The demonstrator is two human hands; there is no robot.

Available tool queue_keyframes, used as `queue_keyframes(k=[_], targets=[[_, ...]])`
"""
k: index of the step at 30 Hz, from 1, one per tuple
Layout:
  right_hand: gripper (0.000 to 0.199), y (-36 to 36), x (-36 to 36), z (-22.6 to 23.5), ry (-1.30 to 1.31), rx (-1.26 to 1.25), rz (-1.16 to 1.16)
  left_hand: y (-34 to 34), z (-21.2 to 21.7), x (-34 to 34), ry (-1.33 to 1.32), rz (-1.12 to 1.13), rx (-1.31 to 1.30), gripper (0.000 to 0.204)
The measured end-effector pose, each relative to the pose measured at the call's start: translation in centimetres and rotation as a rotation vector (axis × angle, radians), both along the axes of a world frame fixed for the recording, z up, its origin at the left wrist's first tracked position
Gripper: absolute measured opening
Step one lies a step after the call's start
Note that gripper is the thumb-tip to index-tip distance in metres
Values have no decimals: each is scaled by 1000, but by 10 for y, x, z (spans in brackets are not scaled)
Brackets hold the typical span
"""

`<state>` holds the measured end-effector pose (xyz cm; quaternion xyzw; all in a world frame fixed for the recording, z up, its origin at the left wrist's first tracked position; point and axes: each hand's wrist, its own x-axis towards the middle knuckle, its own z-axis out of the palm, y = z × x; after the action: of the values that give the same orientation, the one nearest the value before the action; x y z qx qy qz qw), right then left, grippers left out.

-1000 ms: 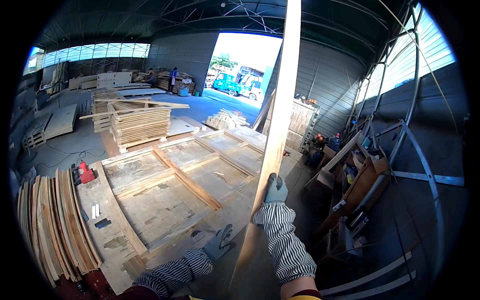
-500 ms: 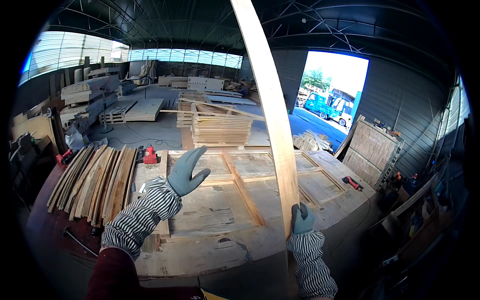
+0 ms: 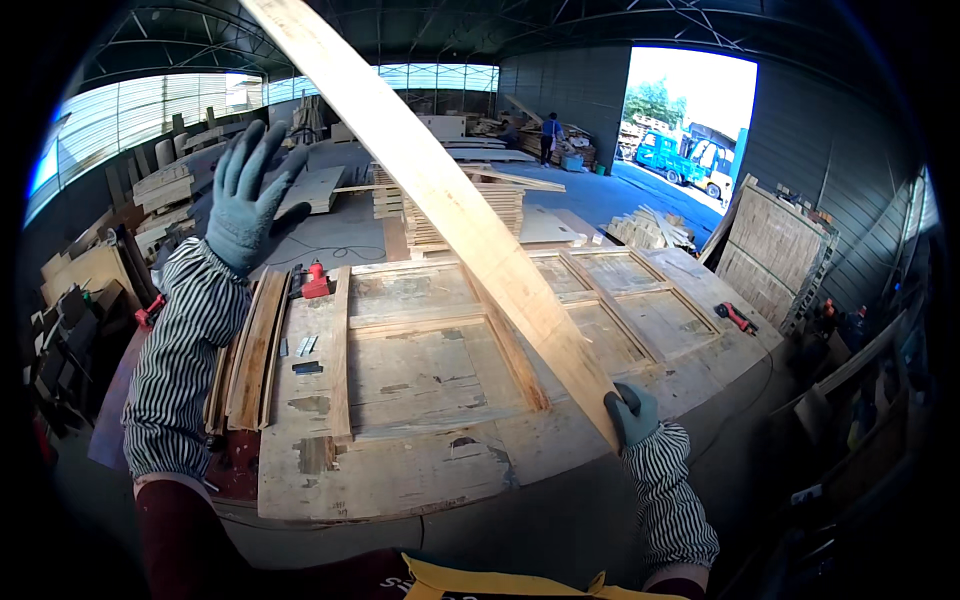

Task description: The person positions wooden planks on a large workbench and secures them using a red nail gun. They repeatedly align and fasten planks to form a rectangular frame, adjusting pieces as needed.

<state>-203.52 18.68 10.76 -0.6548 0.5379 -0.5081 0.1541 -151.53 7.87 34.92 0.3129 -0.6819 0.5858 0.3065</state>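
Item: long pale plank (image 3: 450, 200), tilted, running from the upper left edge of view down to the lower right, above the bench (image 3: 380, 480).

Right hand (image 3: 632, 412): grey glove, striped sleeve; grip closed on the plank's lower end, near the bench's front right edge.

Left hand (image 3: 250, 195): grey glove, striped sleeve; raised, fingers spread wide, holding nothing, well left of the plank and apart from it.

Bench contents: wooden panel frame (image 3: 480, 320) with cross battens, lying flat under the plank; stack of thin boards (image 3: 255, 350) on edge along the left side; red power tool (image 3: 315, 282) at the far left corner; second red tool (image 3: 735, 317) at right.

Background: stacked lumber (image 3: 500, 205); blue truck (image 3: 680, 160) outside the open door.
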Motion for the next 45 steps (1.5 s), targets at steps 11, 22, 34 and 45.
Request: queue_keyframes(k=[11,22,34,45], targets=[[33,-14,-18,-6,521,199,75,29,-102,102,-287,97,619,74],[59,15,121,-224,-1702,442,-427,107,-350,-3,262,57,2495,49],[68,-7,40,-215,-1005,689,-884,100,-389,154,529,190,3153,53],[61,-41,-128,-257,-950,627,-784,154,-402,100,628,665,2855,55]])
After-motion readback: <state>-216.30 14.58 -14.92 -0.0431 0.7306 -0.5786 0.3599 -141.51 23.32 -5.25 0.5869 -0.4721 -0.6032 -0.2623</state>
